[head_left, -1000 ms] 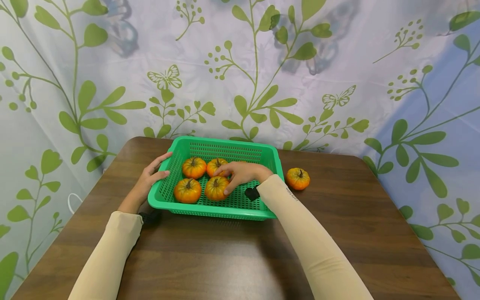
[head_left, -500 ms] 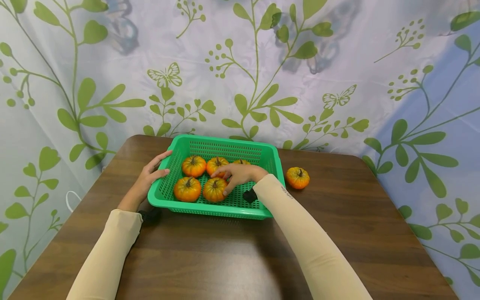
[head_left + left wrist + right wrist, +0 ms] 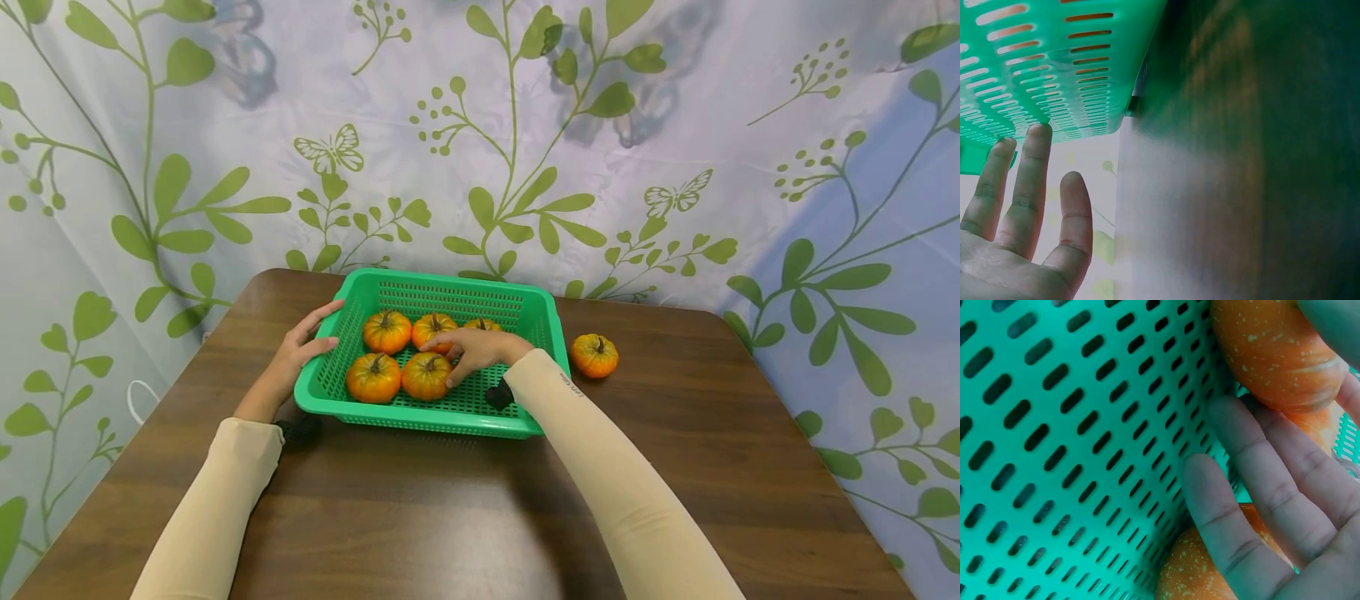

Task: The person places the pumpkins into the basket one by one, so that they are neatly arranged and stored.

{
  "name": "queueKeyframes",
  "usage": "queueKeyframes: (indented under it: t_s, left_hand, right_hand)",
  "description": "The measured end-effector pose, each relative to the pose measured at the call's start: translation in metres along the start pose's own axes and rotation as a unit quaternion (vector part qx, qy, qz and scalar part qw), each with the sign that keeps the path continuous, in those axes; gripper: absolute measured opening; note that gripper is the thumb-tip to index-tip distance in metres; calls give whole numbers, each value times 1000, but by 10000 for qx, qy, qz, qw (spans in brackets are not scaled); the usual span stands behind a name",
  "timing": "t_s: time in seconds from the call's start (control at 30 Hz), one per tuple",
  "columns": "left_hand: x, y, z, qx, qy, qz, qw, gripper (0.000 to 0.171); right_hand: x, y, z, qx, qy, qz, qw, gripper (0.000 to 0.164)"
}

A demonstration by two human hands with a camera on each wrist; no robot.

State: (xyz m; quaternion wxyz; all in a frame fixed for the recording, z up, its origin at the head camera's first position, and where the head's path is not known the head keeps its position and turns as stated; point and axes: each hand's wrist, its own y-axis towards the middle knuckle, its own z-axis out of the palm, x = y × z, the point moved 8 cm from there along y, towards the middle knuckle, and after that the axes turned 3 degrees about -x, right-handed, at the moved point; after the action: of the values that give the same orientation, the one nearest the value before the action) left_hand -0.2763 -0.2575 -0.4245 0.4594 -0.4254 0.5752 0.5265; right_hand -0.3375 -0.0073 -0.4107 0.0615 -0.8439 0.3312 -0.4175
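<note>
A green plastic basket (image 3: 465, 425) with slotted walls stands on the table, holding several small orange pumpkins. My left hand (image 3: 288, 362) lies at the basket's left rim, thumb on top; in the left wrist view its straight fingers (image 3: 1029, 181) reach up to the outer wall. Inside the basket, my right hand (image 3: 483, 348) has thumb and fingers around the front middle pumpkin (image 3: 426, 379), which rests beside the front left pumpkin (image 3: 373, 382). In the right wrist view this pumpkin (image 3: 1272, 353) sits between thumb and fingers. Behind the right hand, the back right pumpkin (image 3: 482, 324) is partly hidden.
Two more pumpkins, back left (image 3: 387, 333) and back middle (image 3: 432, 330), sit along the basket's rear. Another pumpkin (image 3: 595, 357) stands on the brown table (image 3: 420, 517) to the right of the basket. A leaf-patterned curtain (image 3: 480, 167) hangs behind the table.
The front middle pumpkin has shifted slightly left, up against the front left one, with my right hand following. More of the back right pumpkin shows. My left hand stays at the rim.
</note>
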Motion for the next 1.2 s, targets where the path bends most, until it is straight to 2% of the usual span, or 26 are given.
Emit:
queueKeyframes:
  t_s: [0.47, 0.7, 0.87, 1.2]
  left_hand:
    - [0, 0, -2, -45, -21, -34, 10000, 57]
    - [0, -1, -1, -27, 125, -132, 9998, 58]
    - [2, -1, -2, -65, 132, -124, 9998, 58]
    - [1, 1, -1, -31, 25, -94, 9999, 57]
  right_hand:
    - [1, -2, -6, -81, 235, 107, 9996, 73]
    - [3, -10, -11, -143, -39, 174, 9997, 70]
    - [10, -20, -17, -338, -41, 49, 9994, 68]
    - [21, -35, -31, -773, 338, -335, 9959, 65]
